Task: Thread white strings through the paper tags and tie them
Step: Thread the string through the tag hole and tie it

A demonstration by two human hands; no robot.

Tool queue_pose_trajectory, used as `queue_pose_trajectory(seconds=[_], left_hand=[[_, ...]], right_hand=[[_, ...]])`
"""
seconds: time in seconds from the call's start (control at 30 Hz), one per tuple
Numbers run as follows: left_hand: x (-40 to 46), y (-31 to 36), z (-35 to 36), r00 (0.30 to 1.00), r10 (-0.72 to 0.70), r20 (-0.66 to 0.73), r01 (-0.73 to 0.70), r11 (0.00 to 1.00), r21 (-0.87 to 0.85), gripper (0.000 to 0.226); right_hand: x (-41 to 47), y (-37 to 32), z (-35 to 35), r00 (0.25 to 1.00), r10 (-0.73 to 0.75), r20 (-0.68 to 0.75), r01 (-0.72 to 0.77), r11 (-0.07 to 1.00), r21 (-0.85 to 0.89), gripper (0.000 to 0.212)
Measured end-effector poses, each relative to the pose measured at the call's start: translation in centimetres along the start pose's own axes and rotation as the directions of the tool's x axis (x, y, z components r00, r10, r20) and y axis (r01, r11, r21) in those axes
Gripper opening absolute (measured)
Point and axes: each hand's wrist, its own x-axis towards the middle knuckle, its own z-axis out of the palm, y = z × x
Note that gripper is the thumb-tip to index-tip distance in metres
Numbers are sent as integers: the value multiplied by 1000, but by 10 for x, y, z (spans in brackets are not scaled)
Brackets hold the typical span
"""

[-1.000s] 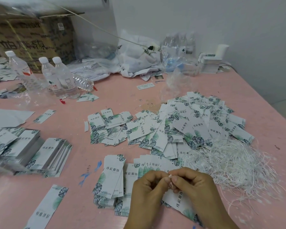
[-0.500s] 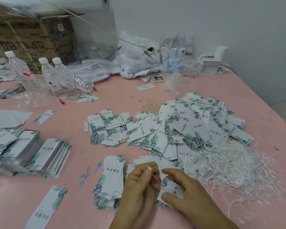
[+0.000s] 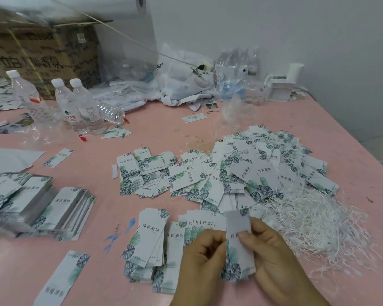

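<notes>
Both hands (image 3: 241, 250) pinch one paper tag (image 3: 239, 246); cardboard box (image 3: 44, 58) contents seemingly hidden.

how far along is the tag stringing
Done: a large heap of tags lies at centre right, thin strings showing among them. In hand: the right hand and left hand together hold one tag; whether its string is through cannot be told. Left: fanned tags beside the hands, stacks at left, and a tangle of loose white strings.
</notes>
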Motion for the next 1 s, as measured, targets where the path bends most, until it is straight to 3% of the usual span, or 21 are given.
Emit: queue_pose_trajectory(seconds=[0.2, 0.3, 0.37, 0.5, 0.67, 0.77, 0.87, 0.93, 1.0], left_hand=[[0, 2, -1, 976, 208, -62, -195, 967, 165, 16], [0, 4, -2, 941, 338, -23, -316, 899, 304, 3], [1, 3, -3, 921, 389, -18, -354, 854, 382, 10], [2, 5, -2, 912, 410, -8, -367, 825, 430, 7], [1, -1, 1, 909, 417, 14, -376, 804, 461, 20], [-1, -3, 2, 912, 410, -28, -336, 783, 524, 35], [-2, -2, 5, 916, 401, -28, -313, 754, 577, 35], [-5, -1, 8, 926, 378, -21, -299, 765, 571, 31], [-9, 0, 9, 941, 337, 0, -276, 771, 574, 28]], right_hand=[[2, 9, 5, 997, 68, -42, -70, 996, -56, 25], [2, 9, 5, 994, 74, -77, -79, 995, -61, 26], [2, 8, 5, 993, 87, -84, -92, 994, -64, 28], [2, 7, 3, 989, 116, -87, -120, 992, -43, 28], [10, -5, -2, 983, 91, -157, -102, 993, -61, 21], [30, -31, -6, 965, -26, -259, -35, 973, -229, 19], [66, -66, -1, 933, -230, -276, 48, 841, -539, 11], [97, -87, 4, 890, -366, -271, 48, 666, -744, 17], [131, -101, 2, 851, -455, -263, 46, 562, -826, 29]])
